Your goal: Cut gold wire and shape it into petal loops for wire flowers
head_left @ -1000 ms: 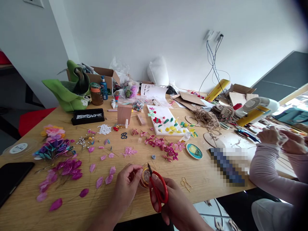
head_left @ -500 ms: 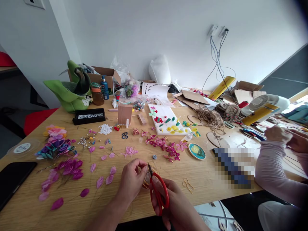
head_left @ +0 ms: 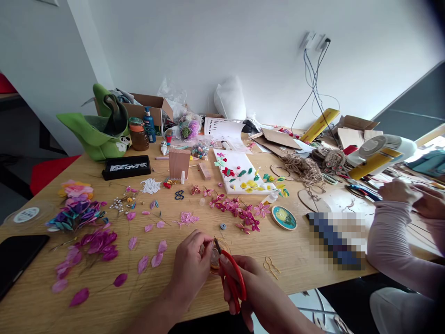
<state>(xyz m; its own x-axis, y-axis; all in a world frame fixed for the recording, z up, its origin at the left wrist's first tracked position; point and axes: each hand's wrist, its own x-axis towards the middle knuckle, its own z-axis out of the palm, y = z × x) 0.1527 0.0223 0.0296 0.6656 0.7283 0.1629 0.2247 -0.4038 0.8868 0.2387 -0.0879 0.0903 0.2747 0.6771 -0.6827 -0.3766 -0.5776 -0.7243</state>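
While I watch from afar, the right hand (head_left: 252, 280) grips red-handled scissors (head_left: 240, 276), dark tips beside the left hand (head_left: 193, 262), whose thumb and finger pinch together; I cannot tell what lies between them. Just behind, on the table (head_left: 295, 273), sits a wire spool (head_left: 214, 259), partly blocked from me by hands and scissors. Pink petals (head_left: 143, 264) lie leftward, a bent gold pin (head_left: 271, 267) rightward. Beyond the spool I see a small grey ring (head_left: 223, 226), magenta flowers (head_left: 247, 218) and a round turquoise plaque (head_left: 284, 217). Well to the right, a co-worker's sleeve (head_left: 391, 241) reaches over the table. Farther back stand an upright brown block (head_left: 179, 164), a green bag (head_left: 93, 139) and a white fan (head_left: 389, 146).
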